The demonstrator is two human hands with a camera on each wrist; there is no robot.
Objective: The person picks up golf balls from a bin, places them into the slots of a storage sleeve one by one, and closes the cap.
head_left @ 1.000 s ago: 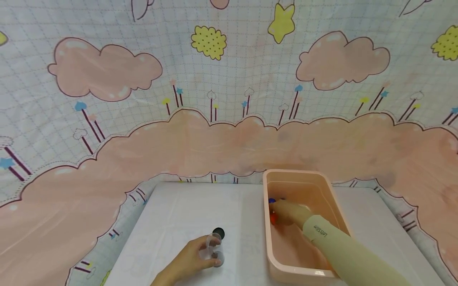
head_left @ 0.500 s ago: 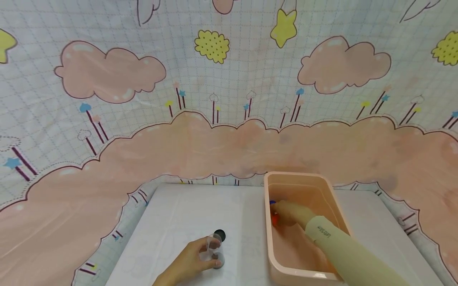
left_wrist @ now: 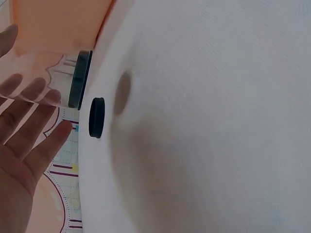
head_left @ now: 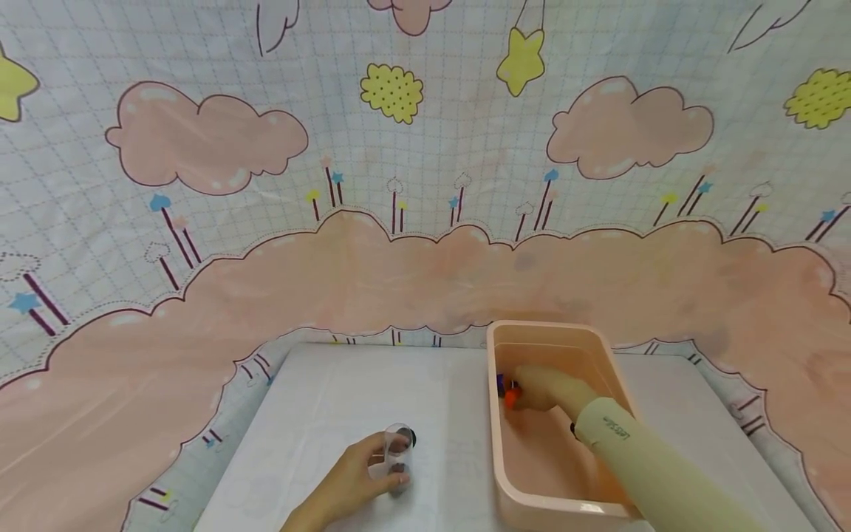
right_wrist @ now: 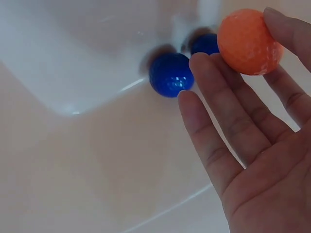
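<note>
In the head view my left hand (head_left: pixel 352 476) holds a clear plastic cylinder (head_left: pixel 398 459) between thumb and fingers above the white table. The left wrist view shows a black base (left_wrist: pixel 80 80) at the cylinder's end and a separate black cap (left_wrist: pixel 97 118) lying on the tabletop. Inside the peach bin (head_left: pixel 500 473), my right hand (head_left: pixel 548 388) pinches an orange golf ball (right_wrist: pixel 249 42) between thumb and fingers. Just beyond the fingertips in the right wrist view lie a blue golf ball (right_wrist: pixel 171 74) and a second blue ball (right_wrist: pixel 204 44), partly hidden by the fingers.
The peach bin's tall walls surround my right hand. A white table (head_left: pixel 352 384) supports the bin on its right side. Behind it hangs a patterned cloth (head_left: pixel 425 281) with clouds and stars. A pale sleeve (head_left: pixel 645 451) covers my right forearm and crosses the bin's near rim.
My right hand has shifted slightly within the bin, and more of the orange and blue balls shows. The cylinder in my left hand has moved a little, now overlapping the black cap.
</note>
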